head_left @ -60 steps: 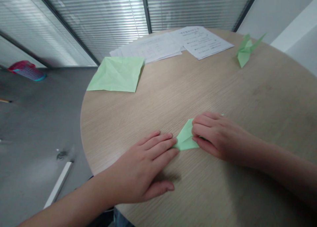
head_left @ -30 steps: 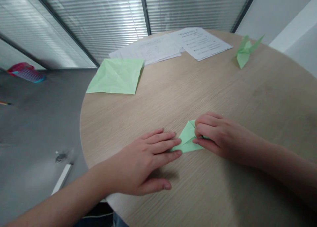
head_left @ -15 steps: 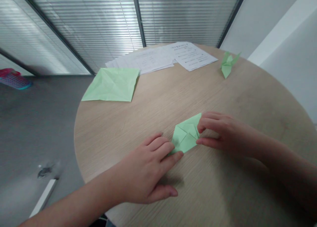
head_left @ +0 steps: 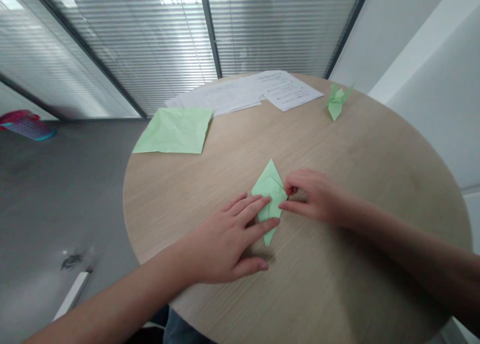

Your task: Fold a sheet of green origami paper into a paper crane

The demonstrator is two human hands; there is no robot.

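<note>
A small folded sheet of green paper (head_left: 270, 176) lies on the table in front of me, its long points facing away from and toward me. Crease lines and layered flaps show on its upper face. My left hand (head_left: 232, 239) rests over its lower left part, fingers spread and stretched, fingertips pressing on the paper. At the right corner, my right hand (head_left: 315, 194) has thumb and forefinger pinched at the paper's edge, the other fingers curled. What lies under the left fingertips is hidden.
The round wooden table (head_left: 375, 169) also holds a larger creased green sheet (head_left: 176, 130) at far left, white printed papers (head_left: 240, 91) at the back and a folded green paper figure (head_left: 336, 104) at far right. A pink and blue basket (head_left: 28, 125) stands on the floor.
The folded paper has been turned, so its long points now face away and toward me. My right hand has moved left with its corner; my left hand lies further over the paper.
</note>
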